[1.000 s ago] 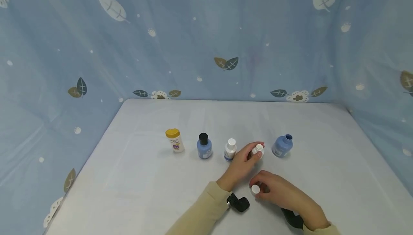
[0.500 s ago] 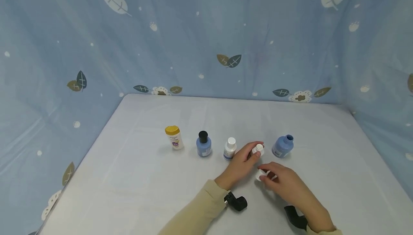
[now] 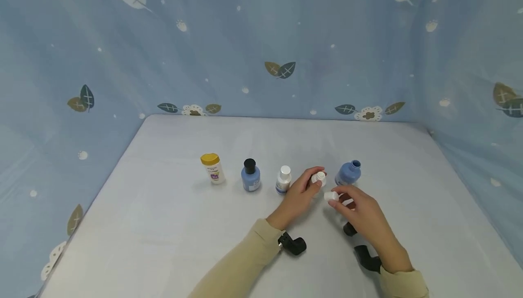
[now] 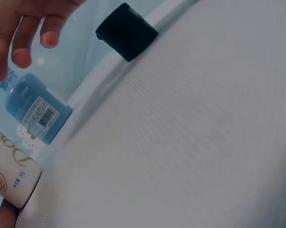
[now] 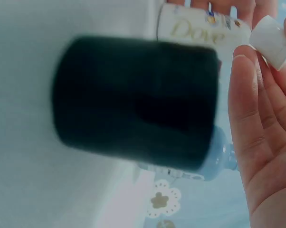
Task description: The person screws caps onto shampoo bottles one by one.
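My left hand [image 3: 297, 194] grips a small white bottle [image 3: 320, 178] standing upright with its neck bare. "Dove" is printed on that bottle's side in the right wrist view. Close to its right, my right hand [image 3: 365, 214] pinches a white cap [image 3: 331, 196] between thumb and fingers, held tipped on its side, apart from the neck. Behind the right hand stands a blue bottle [image 3: 347, 173] without a lid. A black cap [image 3: 349, 229] sits on the table below the right hand, and looms large in the right wrist view.
Left of the hands, a white bottle with a white cap [image 3: 283, 181], a blue bottle with a black cap [image 3: 251, 179] and a white bottle with a yellow lid [image 3: 214, 172] stand in a row. Patterned blue cloth [image 3: 229, 48] surrounds the white table [image 3: 163, 225].
My right hand has carried the white cap away from me, up beside the bare-necked bottle, tipping it over. The black cap has come into sight below it. My left hand keeps its grip.
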The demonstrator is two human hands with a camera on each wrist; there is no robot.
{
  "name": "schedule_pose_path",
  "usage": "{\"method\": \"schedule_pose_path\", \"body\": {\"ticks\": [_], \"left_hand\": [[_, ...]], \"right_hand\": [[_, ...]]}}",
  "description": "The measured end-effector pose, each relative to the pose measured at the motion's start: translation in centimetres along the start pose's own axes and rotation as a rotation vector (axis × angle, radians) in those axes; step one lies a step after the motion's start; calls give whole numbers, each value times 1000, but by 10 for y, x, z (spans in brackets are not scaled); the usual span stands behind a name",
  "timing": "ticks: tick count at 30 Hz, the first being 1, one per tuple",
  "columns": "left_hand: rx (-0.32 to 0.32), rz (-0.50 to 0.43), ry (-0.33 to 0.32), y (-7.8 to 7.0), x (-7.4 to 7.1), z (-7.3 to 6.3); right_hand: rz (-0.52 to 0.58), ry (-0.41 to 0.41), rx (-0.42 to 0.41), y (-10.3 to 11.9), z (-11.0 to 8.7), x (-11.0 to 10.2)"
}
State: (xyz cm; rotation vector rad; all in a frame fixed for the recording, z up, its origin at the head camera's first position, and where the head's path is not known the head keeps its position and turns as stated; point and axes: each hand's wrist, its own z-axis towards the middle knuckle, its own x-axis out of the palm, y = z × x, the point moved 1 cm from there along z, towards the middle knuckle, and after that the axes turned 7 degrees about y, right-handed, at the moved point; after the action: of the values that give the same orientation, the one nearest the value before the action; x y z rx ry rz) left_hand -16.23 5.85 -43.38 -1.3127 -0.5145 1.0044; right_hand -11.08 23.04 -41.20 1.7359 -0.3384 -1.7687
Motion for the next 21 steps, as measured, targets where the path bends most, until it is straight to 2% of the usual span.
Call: {"method": "schedule_pose_path", "body": {"ticks": [4, 7, 8, 9, 14, 16, 21], "left_hand": [[-2, -28, -7, -1, -2, 1], [16, -45, 9, -1, -2, 3], [28, -46, 10, 3, -2, 4], [32, -45, 11, 7, -2, 6], [42, -100, 5, 8, -4, 6], [36, -117, -2, -2, -6, 4], [11, -130, -15, -2, -1, 4]], "right_hand": [[91, 41, 37, -1, 2, 4], [133, 34, 61, -2, 1, 4], [144, 23, 61, -2, 1, 5], [152, 9, 53, -2, 2, 5], [172, -110, -33, 2, 3, 6], [178, -163, -71, 3, 4, 6], [253, -237, -151, 5, 2, 4]]}}
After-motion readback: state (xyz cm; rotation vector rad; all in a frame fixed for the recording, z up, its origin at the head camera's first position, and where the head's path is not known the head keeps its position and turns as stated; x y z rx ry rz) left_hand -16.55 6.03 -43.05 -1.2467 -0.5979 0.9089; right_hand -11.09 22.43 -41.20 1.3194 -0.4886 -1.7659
